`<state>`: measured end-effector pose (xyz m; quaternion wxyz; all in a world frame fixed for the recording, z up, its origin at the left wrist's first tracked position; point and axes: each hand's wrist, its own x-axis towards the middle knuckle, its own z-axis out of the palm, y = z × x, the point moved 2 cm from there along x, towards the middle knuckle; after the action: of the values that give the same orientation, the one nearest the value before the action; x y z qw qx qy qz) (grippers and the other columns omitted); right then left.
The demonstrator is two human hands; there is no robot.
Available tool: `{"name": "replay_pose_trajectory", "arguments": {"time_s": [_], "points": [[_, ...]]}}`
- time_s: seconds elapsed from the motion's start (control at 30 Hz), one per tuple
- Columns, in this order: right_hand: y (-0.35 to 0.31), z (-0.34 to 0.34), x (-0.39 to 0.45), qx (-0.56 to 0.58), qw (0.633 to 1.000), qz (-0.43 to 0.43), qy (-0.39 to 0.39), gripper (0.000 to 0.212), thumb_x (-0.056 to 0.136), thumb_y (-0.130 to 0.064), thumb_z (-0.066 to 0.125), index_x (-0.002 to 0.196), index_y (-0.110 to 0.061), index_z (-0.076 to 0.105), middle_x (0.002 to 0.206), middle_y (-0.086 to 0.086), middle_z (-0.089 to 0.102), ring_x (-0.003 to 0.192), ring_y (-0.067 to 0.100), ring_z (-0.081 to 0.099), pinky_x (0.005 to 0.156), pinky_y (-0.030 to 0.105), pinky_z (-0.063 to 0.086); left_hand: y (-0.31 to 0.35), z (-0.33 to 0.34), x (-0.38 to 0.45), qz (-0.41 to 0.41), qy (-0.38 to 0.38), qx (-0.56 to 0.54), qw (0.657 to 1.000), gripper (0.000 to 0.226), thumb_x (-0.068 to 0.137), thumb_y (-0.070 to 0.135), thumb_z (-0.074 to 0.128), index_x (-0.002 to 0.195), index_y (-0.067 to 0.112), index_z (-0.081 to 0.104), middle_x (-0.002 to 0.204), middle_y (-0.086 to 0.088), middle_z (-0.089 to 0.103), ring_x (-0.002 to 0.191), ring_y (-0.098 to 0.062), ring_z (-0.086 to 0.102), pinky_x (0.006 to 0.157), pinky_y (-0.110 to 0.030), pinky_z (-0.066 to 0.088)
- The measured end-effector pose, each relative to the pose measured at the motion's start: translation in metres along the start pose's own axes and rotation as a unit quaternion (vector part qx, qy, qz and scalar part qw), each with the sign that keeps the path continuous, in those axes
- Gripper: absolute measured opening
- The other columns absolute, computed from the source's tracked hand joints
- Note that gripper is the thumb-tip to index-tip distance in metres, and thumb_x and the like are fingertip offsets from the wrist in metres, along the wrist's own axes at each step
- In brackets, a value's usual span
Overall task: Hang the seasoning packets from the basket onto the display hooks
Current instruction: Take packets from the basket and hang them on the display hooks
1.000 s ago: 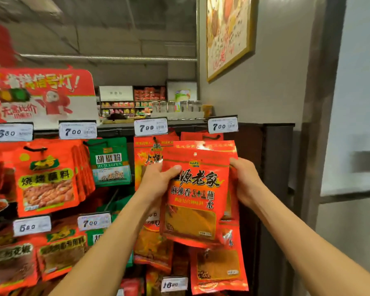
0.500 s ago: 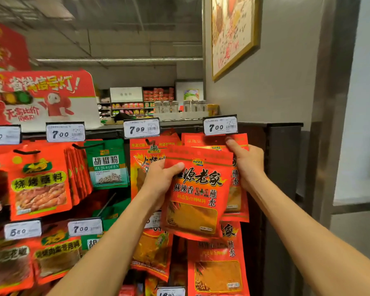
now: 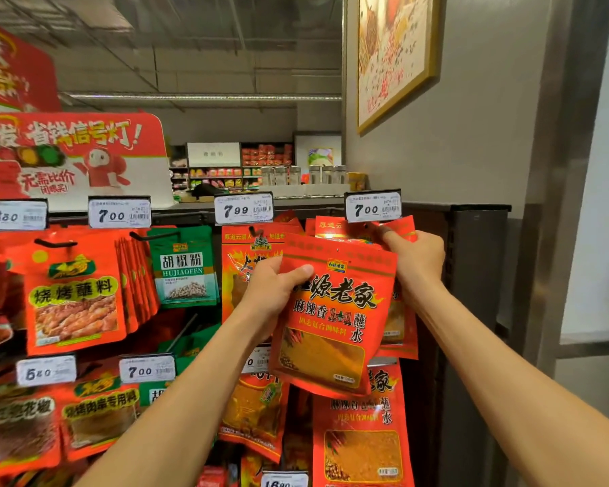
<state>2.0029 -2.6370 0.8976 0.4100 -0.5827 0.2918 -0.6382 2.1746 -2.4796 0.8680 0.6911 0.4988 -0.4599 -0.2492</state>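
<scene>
Seasoning packet (image 3: 334, 318): light, flexible foil pouch w/ loose powder fill, slick face; take hold at top edge near hang hole. Left hand (image 3: 271, 290) pinches its upper-left edge, in front of top-right hook. Right hand (image 3: 413, 256) pinches hung packets (image 3: 399, 228) under 7.00 price tag (image 3: 372, 207). Vs. 0.5 s ago: right hand slightly higher, packet little changed.

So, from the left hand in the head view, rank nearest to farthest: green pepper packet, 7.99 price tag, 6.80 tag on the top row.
1. 7.99 price tag, just above the left hand.
2. Green pepper packet, to its left.
3. 6.80 tag, far left.
</scene>
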Motion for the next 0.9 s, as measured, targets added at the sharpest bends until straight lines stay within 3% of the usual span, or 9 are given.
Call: {"name": "replay_pose_trajectory", "arguments": {"time_s": [0.13,0.27,0.4,0.57,0.63,0.77,0.9], "points": [[-0.005,0.000,0.001,-0.028,1.000,-0.010,0.003,0.044,0.079,-0.036,0.083,0.046,-0.019,0.059,0.051,-0.002,0.062,0.055,0.011,0.054,0.056,0.034,0.041,0.000,0.004,0.000,-0.004,-0.016,-0.004,1.000,0.009,0.095,0.014,0.067,0.101,0.012,0.072,0.090,-0.007,0.079,0.078,-0.021,0.077,0.059,-0.027,0.059],[-0.007,0.004,0.002,-0.046,0.999,-0.008,0.002,0.037,0.081,-0.036,0.081,0.058,-0.010,0.068,0.066,0.010,0.073,0.061,0.016,0.061,0.061,0.038,0.048,-0.003,0.003,0.002,-0.020,-0.010,0.009,1.000,0.008,0.095,0.013,0.066,0.102,0.013,0.071,0.089,-0.007,0.079,0.076,-0.020,0.076,0.058,-0.026,0.058],[-0.005,0.005,0.003,-0.049,0.999,-0.003,0.009,0.040,0.081,-0.034,0.080,0.050,-0.016,0.062,0.055,0.001,0.066,0.056,0.013,0.056,0.058,0.036,0.044,-0.007,0.004,0.005,-0.027,-0.011,0.005,1.000,0.011,0.095,0.010,0.065,0.104,0.012,0.071,0.088,-0.006,0.079,0.074,-0.019,0.076,0.058,-0.026,0.058],[-0.005,0.005,0.001,-0.053,0.999,-0.007,0.006,0.037,0.082,-0.034,0.080,0.055,-0.011,0.066,0.063,0.007,0.071,0.058,0.016,0.059,0.062,0.045,0.052,-0.010,0.005,0.008,-0.038,-0.012,0.011,0.999,0.016,0.096,0.010,0.064,0.112,0.009,0.068,0.091,-0.008,0.079,0.076,-0.021,0.076,0.059,-0.028,0.058],[-0.004,0.005,0.002,-0.047,0.999,-0.006,0.007,0.037,0.081,-0.034,0.080,0.057,-0.009,0.067,0.059,0.003,0.070,0.057,0.014,0.058,0.059,0.042,0.050,-0.010,0.006,0.008,-0.039,-0.011,0.010,0.999,0.016,0.096,0.009,0.064,0.112,0.009,0.068,0.090,-0.007,0.079,0.076,-0.020,0.076,0.058,-0.028,0.058],[0.000,0.004,0.002,-0.042,0.999,-0.010,-0.003,0.041,0.079,-0.037,0.079,0.045,-0.021,0.062,0.046,-0.007,0.058,0.049,0.009,0.049,0.053,0.032,0.039,-0.012,0.005,0.006,-0.037,-0.010,0.015,0.999,0.012,0.096,0.009,0.063,0.106,0.012,0.070,0.088,-0.006,0.079,0.075,-0.020,0.076,0.059,-0.029,0.058],[0.004,0.003,0.001,-0.045,0.999,-0.011,-0.003,0.045,0.079,-0.037,0.081,0.044,-0.020,0.060,0.055,0.007,0.067,0.052,0.013,0.055,0.055,0.039,0.045,-0.014,0.004,0.004,-0.035,-0.015,0.022,0.999,0.011,0.096,0.008,0.064,0.103,0.014,0.070,0.090,-0.009,0.079,0.077,-0.023,0.075,0.064,-0.033,0.060]]}}
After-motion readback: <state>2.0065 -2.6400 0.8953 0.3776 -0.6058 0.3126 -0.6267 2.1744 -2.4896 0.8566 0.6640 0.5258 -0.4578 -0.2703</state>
